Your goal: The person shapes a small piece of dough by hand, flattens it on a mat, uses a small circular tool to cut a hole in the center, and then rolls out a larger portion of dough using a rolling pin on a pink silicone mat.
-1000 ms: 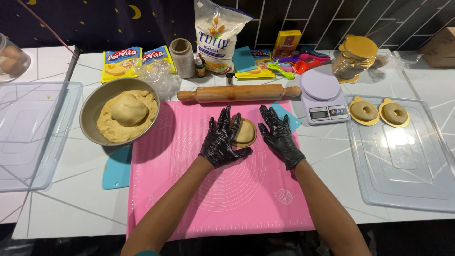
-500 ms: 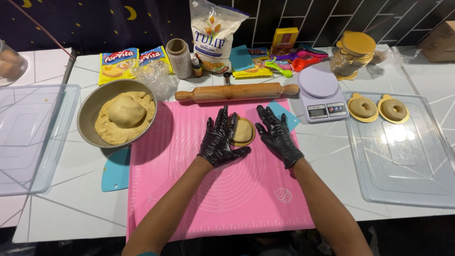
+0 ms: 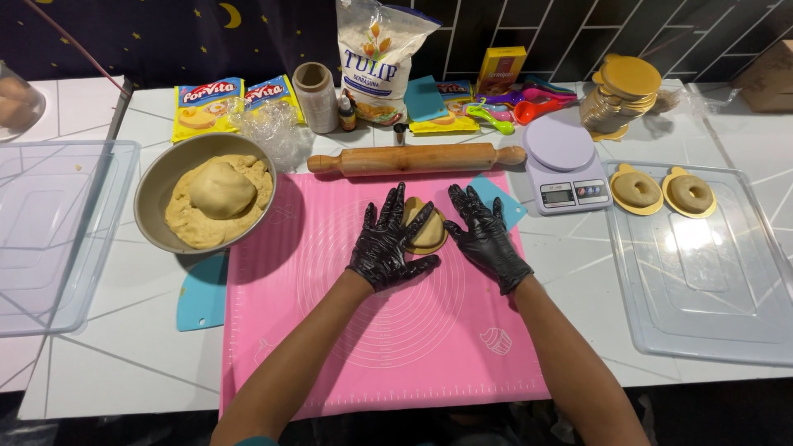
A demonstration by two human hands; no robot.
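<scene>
The left hand (image 3: pixel 387 240), in a black glove, lies flat with fingers spread, its fingertips and thumb resting on the left side of a flattened round disc of tan dough (image 3: pixel 426 233). The right hand (image 3: pixel 487 235), gloved the same, is also open and spread; its thumb touches the disc's right edge at about three o'clock. Neither hand grips; the disc sits between them, pressed flat on a pink silicone baking mat (image 3: pixel 388 330) printed with white circles.

At twelve o'clock from the disc, just beyond the fingertips, a wooden rolling pin (image 3: pixel 413 158) lies across the mat's far edge. At ten o'clock, well apart, a round metal bowl (image 3: pixel 157 186) holds a mound of tan dough. At two o'clock stands a lilac digital kitchen scale (image 3: pixel 562 161), and at three o'clock a clear plastic tray (image 3: pixel 710 289) carries two ring-shaped dough pieces on gold cardboard rounds (image 3: pixel 636 190). A blue plastic scraper (image 3: pixel 202 293) lies at eight o'clock beside the mat.

All rest on a white tiled tabletop (image 3: pixel 107 355). Along its far edge stand a white flour bag (image 3: pixel 380 49), yellow packets (image 3: pixel 202 107) and a stack of gold cardboard rounds (image 3: pixel 619 95), before a dark tiled wall (image 3: pixel 661 29).
</scene>
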